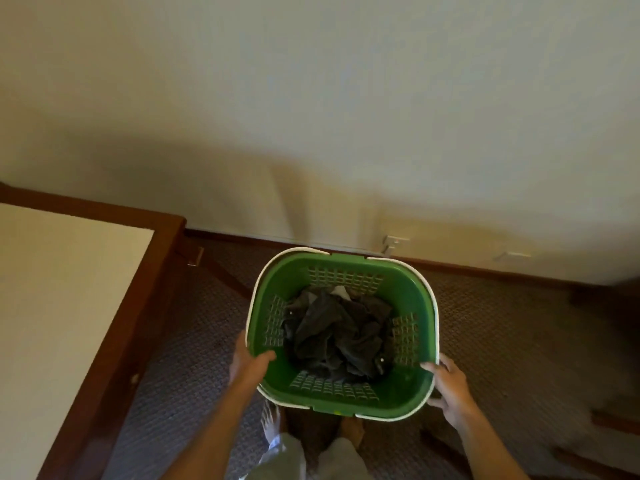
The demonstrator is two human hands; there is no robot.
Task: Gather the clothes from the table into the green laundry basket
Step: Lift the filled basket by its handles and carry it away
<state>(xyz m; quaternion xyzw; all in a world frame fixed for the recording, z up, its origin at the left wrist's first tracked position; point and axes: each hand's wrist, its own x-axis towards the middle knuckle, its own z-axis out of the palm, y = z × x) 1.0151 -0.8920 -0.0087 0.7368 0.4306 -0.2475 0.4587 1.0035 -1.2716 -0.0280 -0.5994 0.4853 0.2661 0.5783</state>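
The green laundry basket with a white rim is held up in front of me over the carpet. Dark grey clothes lie crumpled in its bottom, with a bit of white cloth at the far side. My left hand grips the near left corner, thumb hooked over the rim inside the basket. My right hand grips the near right corner, thumb on the rim and fingers down the outside wall.
A table with a pale top and dark wooden frame stands at the left. The wall with its brown skirting board runs across ahead. Patterned carpet covers the floor. My bare feet show below the basket.
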